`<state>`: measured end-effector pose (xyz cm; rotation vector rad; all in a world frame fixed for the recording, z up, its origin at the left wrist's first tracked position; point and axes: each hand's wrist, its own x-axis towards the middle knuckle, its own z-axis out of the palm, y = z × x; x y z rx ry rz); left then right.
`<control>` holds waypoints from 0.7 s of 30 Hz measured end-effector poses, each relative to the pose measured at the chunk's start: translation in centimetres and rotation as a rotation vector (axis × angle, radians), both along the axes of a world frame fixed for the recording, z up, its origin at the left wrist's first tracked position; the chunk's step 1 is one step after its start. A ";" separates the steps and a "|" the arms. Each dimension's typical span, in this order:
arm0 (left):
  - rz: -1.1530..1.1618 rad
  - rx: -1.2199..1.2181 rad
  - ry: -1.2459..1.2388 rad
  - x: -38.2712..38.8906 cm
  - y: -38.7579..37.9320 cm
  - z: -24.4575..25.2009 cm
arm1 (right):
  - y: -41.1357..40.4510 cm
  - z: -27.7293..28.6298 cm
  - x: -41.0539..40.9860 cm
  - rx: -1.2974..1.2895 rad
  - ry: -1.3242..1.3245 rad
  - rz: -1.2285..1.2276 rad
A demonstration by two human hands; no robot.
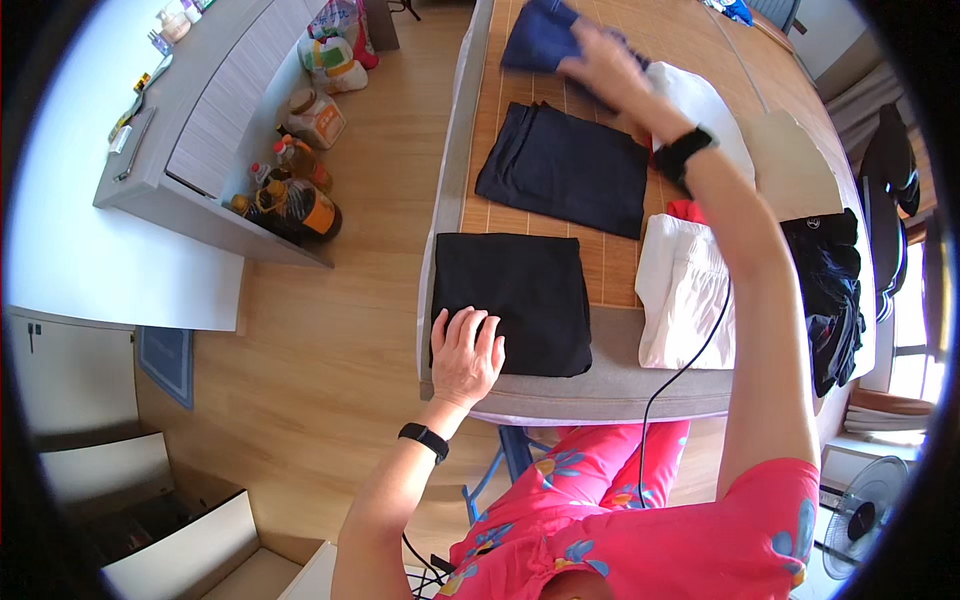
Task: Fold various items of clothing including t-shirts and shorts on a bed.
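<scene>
My left hand (pixel 466 358) rests flat, fingers apart, on the lower left corner of a folded black garment (pixel 517 289) at the bed's near edge. My right hand (pixel 606 64) reaches to the far side, blurred, over a dark blue folded garment (pixel 538 37); whether it grips the cloth cannot be told. Between them lies a folded dark navy garment (pixel 566 165). To the right are folded white trousers or shorts (pixel 679 292), with a bit of red cloth (pixel 684 211) behind them, a white garment (pixel 694 97), a beige folded cloth (pixel 795 165) and a crumpled black pile (pixel 831 292).
The clothes lie on a bamboo mat (pixel 499 217) over a bed. A thin black cable (pixel 649 409) crosses the bed's near edge beside the white garment. Left, across the floor, stand bottles (pixel 307 214), a jar (pixel 319 120) and a cabinet (pixel 217 127). A fan (pixel 866 517) stands at lower right.
</scene>
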<state>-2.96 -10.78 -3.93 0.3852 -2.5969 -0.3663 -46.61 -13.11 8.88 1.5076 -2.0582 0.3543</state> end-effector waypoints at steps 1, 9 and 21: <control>0.011 -0.008 -0.007 0.3 -0.2 -0.1 | 0.1 -2.4 2.7 0.074 -0.037 0.125; 0.025 -0.036 0.014 0.6 -0.3 0.1 | 3.4 -11.5 12.5 0.440 -0.217 0.114; 0.057 -0.075 0.092 1.3 0.4 0.3 | 7.9 3.6 11.7 -0.290 -1.281 0.101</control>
